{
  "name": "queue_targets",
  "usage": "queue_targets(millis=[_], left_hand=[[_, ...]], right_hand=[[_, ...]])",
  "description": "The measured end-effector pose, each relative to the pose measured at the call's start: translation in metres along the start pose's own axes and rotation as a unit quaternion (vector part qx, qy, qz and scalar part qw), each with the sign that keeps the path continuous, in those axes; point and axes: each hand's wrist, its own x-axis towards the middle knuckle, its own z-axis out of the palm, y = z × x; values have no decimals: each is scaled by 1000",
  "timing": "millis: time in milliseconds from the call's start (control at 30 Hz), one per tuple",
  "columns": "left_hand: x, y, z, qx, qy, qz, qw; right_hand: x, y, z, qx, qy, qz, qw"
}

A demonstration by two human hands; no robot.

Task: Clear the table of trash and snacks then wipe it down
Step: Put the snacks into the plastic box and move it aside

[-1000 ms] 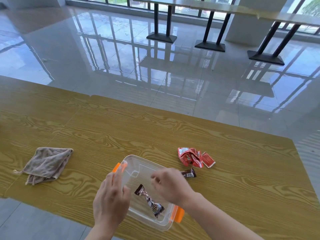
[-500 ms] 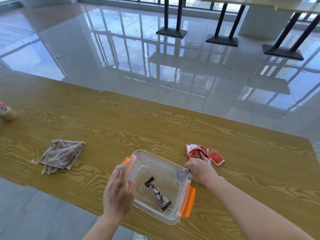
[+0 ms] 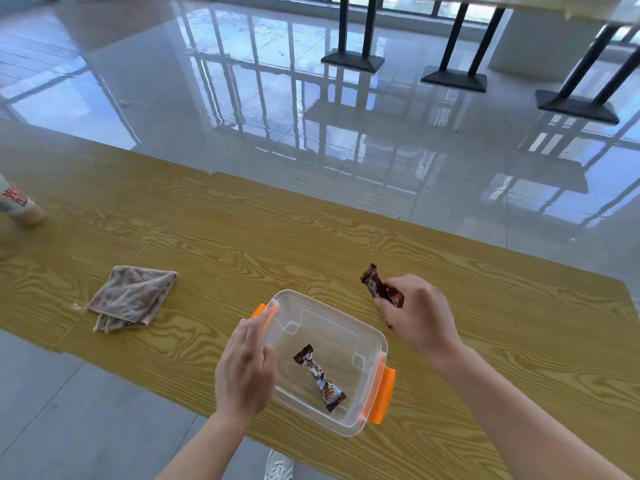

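Note:
A clear plastic box with orange handles sits at the near edge of the wooden table. One dark wrapped snack lies inside it. My left hand grips the box's left wall. Just right of the box, my right hand is lifted off the table and shut on a second dark brown snack bar, which sticks out up and to the left. A sliver of red wrapper shows under that hand; the rest is hidden. A folded grey-brown cloth lies to the left.
A pale bottle with red print lies at the far left edge of the table. Beyond the table is glossy tiled floor with black table legs at the back. A white shoe shows below the near edge.
My right hand went from above the box to the snack bar beside the red wrappers and lifted it. The left hand stayed on the box. The view shifted left, revealing the bottle.

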Motion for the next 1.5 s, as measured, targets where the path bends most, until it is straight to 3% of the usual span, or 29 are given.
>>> queue_targets(millis=[100,167,233,333,467,567,667,800,900,933,1033,1167,1367,1500], left_hand=[[0,0,0,2,0,-8,1000],[0,-1,0,1,-2,-8,1000],[0,-1,1,1,-2,-7,1000],[-1,-2,1,3,0,0,1000],[-1,-4,0,-1,-3,1,1000],[-2,-6,2,1,-5,-4,1000],[-2,-6,3,8,-8,-8,1000],[-2,-6,2,12,-13,-13,1000],[-1,-6,2,17,-16,-11,1000],[-1,-6,2,16,-17,-10,1000],[-1,-4,2,18,-17,-12,1000],[-2,-2,1,22,-13,-16,1000],[-2,-1,2,22,-13,-18,1000],[-2,0,2,19,-11,-18,1000]], right_hand=[[-2,-42,-11,72,21,-70,995],[-8,-64,3,84,-41,-91,991],[-15,-77,30,21,-145,-84,986],[-20,-83,67,-146,-283,-83,944],[-21,-77,88,-201,-357,-71,909],[-20,-73,95,-193,-363,-54,910],[-21,-72,89,-119,-320,-19,940],[-11,-55,54,31,-148,32,988],[14,-22,21,11,19,60,998],[24,-8,14,1,32,81,996],[45,32,15,-62,-75,140,985],[50,64,36,-164,-180,143,959],[43,89,61,-209,-218,128,945],[38,96,70,-211,-203,132,947]])
